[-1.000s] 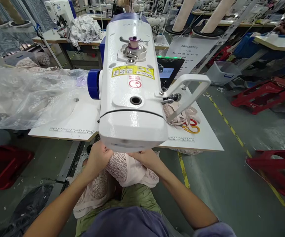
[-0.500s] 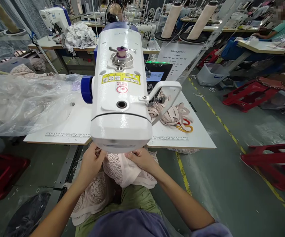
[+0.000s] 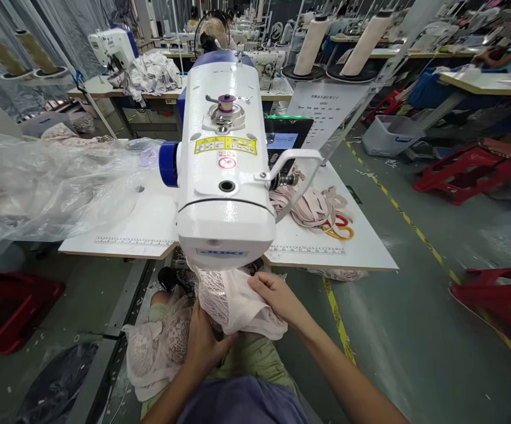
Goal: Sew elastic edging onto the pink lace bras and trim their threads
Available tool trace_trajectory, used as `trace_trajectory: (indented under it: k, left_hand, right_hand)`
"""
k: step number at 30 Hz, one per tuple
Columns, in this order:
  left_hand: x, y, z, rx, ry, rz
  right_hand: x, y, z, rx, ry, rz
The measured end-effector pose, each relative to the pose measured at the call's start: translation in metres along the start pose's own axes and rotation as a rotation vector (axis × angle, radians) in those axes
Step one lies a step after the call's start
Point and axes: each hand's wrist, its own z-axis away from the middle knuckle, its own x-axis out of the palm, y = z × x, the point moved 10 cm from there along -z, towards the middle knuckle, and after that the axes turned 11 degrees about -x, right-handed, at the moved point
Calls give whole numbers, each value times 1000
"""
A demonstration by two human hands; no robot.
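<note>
A pale pink lace bra (image 3: 233, 300) lies below the sewing machine (image 3: 226, 229), its far edge hidden under the machine head. My right hand (image 3: 277, 297) pinches the smooth fabric on the bra's right side between thumb and fingers. On the near left, my left hand (image 3: 206, 344) curls round the lace cup, thumb toward me and fingertips partly hidden by the fabric. Another lace cup section (image 3: 149, 353) drapes over my lap to the left; whether it joins the held part is hidden. The needle area is out of sight behind the machine head.
On the white table (image 3: 361, 250) right of the machine lie a heap of beige straps (image 3: 308, 206) and scissors with red and yellow handles (image 3: 341, 228). Plastic-wrapped material (image 3: 52, 182) covers the left side. Red stools (image 3: 498, 300) stand on the floor.
My left hand has moved down from the machine's edge to the near side of the cup. My right hand keeps its pinch, slightly lower. The view has shifted a little.
</note>
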Motion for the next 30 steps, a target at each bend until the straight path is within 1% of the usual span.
trace_trajectory:
  k: [2,4,5,7,9,11,12,14,15,16,17,18,19,20,21,22,23,24,25,26,27,28,29,30]
  left_hand:
    - [19,-6,1,23,2,-82]
    - [30,-15,0,34,16,-131]
    - [33,-20,-1,43,17,-140]
    - [30,-31,-4,63,9,-135]
    - [16,-39,-10,96,-17,-119]
    - [-9,-42,-18,140,-24,-124]
    - [-25,-39,-22,169,-3,-143]
    - [-54,-25,-28,239,83,-204]
    - [-63,-14,-29,276,135,-238]
    - [-67,-4,-29,311,172,-270]
    - [-63,6,-28,342,182,-295]
    - [-51,14,-26,368,156,-315]
    - [-32,20,-23,384,91,-330]
    - [-8,23,-19,392,-5,-343]
    - [16,23,-14,390,-108,-351]
    - [39,22,-8,382,-196,-357]
    - [56,21,-1,375,-261,-354]
    - [68,21,5,371,-303,-341]
    - [73,20,8,365,-317,-317]
    - [72,19,10,352,-312,-288]
    - [65,16,9,326,-297,-263]
    - [54,10,7,285,-279,-246]
    - [40,-1,3,226,-253,-244]
    - [22,-17,-1,149,-219,-259]
  right_hand:
    - [-3,6,4,-2,5,1]
    - [-4,10,8,-14,6,9]
    - [-4,10,9,-25,3,17]
    - [-4,10,10,-45,1,44]
    - [-5,8,12,-57,4,95]
    - [-13,7,18,-62,14,186]
    - [-21,7,23,-62,21,237]
    - [-46,13,36,-41,50,345]
    - [-65,19,46,-16,84,415]
    - [-87,26,56,18,127,502]
    - [-111,34,67,64,169,617]
    - [-133,43,79,124,195,748]
    - [-151,53,89,193,190,876]
    - [-165,64,98,254,168,986]
    - [-172,73,103,298,136,1065]
    - [-174,81,106,323,104,1118]
    - [-169,86,103,306,84,1147]
    - [-158,87,95,247,79,1154]
    - [-141,86,84,157,82,1144]
    - [-121,84,71,53,80,1116]
    - [-98,81,58,-56,77,1077]
    - [-75,80,45,-152,68,1031]
    - [-52,82,34,-214,45,988]
    - [-32,88,25,-233,1,960]
